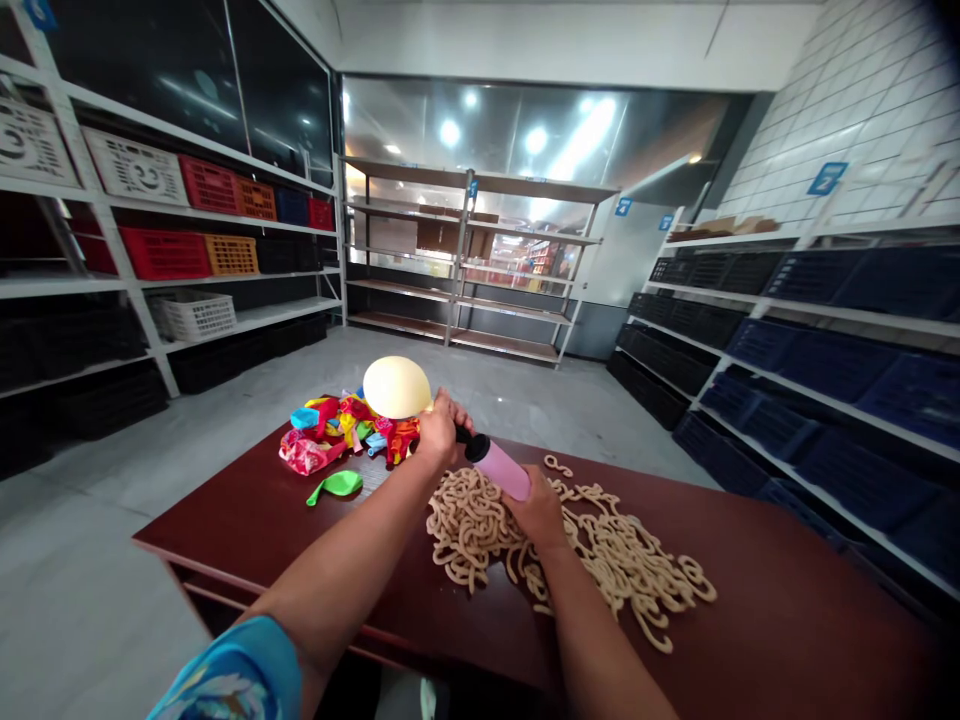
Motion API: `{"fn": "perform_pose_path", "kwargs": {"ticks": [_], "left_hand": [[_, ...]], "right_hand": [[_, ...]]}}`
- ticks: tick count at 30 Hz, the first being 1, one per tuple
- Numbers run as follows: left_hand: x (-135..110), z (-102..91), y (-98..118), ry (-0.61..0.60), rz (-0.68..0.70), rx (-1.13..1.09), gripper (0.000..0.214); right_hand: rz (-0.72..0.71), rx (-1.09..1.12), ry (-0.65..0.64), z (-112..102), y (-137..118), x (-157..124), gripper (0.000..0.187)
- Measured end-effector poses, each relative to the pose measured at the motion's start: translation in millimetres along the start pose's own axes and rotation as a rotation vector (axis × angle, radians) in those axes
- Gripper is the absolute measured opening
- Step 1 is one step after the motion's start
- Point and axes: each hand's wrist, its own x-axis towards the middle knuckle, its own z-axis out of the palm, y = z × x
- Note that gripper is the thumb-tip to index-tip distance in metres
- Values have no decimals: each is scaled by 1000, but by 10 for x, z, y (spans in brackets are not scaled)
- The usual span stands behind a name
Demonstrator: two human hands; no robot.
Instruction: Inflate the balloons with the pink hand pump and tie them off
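A pale yellow balloon (pixel 397 388), partly inflated, sits over the far left part of the table. My left hand (pixel 441 425) is closed around the balloon's neck, where it meets the black nozzle of a pink balloon pump (pixel 501 468). My right hand (pixel 538 508) wraps round the pink barrel of the pump, which is held at a tilt. Below the pump lies a heap of beige, curled, rope-like pieces (pixel 469 520). Left of my left hand is a pile of uninflated balloons (pixel 352 415) in several colours, with a green balloon (pixel 339 485) lying apart nearer me.
The dark red table (pixel 255 530) spans the foreground. Shelves with crates (pixel 165 255) line the left side, and more shelves with dark blue crates (pixel 832 400) stand at the right. A metal rack (pixel 454 255) stands before a window at the back.
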Motion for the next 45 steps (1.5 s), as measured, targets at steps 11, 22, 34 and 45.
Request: {"fn": "perform_pose_path", "kwargs": {"ticks": [11, 22, 34, 45], "left_hand": [[205, -39, 846, -51, 104, -7, 41], [50, -75, 47, -18, -24, 14, 41], [152, 23, 848, -76, 78, 8, 42], [76, 16, 285, -25, 3, 13, 43]], "right_hand": [[17, -33, 38, -36, 96, 44, 32], [-11, -58, 0, 28, 16, -4, 31], [61, -36, 24, -38, 82, 62, 36], [32, -47, -20, 25, 21, 7, 33]]}}
